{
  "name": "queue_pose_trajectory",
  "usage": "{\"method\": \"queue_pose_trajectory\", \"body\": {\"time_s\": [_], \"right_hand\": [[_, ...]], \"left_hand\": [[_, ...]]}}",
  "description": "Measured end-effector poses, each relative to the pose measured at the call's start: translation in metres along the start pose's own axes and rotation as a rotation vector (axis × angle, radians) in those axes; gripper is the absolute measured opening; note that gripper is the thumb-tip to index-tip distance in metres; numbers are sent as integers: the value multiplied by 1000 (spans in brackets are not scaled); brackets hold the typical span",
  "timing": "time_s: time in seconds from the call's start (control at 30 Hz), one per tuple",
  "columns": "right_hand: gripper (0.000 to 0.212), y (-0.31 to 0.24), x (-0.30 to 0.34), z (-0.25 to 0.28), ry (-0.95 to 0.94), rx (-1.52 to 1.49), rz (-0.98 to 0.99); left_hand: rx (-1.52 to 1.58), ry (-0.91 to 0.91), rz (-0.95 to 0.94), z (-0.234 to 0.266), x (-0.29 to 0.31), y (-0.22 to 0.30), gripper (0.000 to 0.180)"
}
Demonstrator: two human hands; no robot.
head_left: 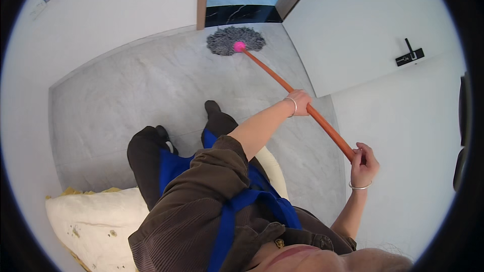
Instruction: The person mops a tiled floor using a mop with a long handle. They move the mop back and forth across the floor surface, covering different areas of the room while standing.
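Observation:
A mop with an orange handle (327,128) slants from lower right to upper left. Its fluffy grey mop head (219,42), joined by a pink connector (239,47), lies flat on the floor just before a doorway. My left hand (301,102) is wrapped round the middle of the handle, a bangle at the wrist. Higher up, at the handle's near end, my right hand (364,165) grips it between thumb and fingers, with some fingers partly lifted.
A white door (363,25) with a black lever handle (409,58) stands at the right. A black marble threshold (242,15) crosses the doorway. White wall (116,10) bounds the grey tiled floor (126,100) at left. Cream padded fabric (101,221) lies at lower left.

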State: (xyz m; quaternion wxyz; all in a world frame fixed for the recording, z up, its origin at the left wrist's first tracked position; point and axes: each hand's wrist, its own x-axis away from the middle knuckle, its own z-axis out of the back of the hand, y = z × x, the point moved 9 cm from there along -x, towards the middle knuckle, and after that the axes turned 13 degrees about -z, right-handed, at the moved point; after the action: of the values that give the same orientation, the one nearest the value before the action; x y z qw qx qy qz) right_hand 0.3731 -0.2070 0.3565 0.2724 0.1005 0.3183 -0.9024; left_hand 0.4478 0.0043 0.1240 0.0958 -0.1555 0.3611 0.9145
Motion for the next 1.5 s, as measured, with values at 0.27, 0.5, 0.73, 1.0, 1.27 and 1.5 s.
{"method": "queue_pose_trajectory", "body": {"time_s": [0.27,0.5,0.73,1.0,1.27,1.5], "right_hand": [[14,23,-13,-10,-90,-84,-40],[14,-17,-40,-45,-234,-220,-53],[14,-15,-48,-86,-359,-233,-139],[12,-32,-12,-180,-487,-292,-118],[13,-145,39,-290,-618,-222,142],[12,-277,110,-350,-627,-180,523]], "left_hand": [[0,28,63,0,12,-11,17],[-18,97,160,60,50,-42,17],[-123,102,256,86,103,-63,22],[-246,273,315,117,221,-105,25],[-481,431,502,191,374,-162,17],[-573,665,642,264,516,-176,8]]}}
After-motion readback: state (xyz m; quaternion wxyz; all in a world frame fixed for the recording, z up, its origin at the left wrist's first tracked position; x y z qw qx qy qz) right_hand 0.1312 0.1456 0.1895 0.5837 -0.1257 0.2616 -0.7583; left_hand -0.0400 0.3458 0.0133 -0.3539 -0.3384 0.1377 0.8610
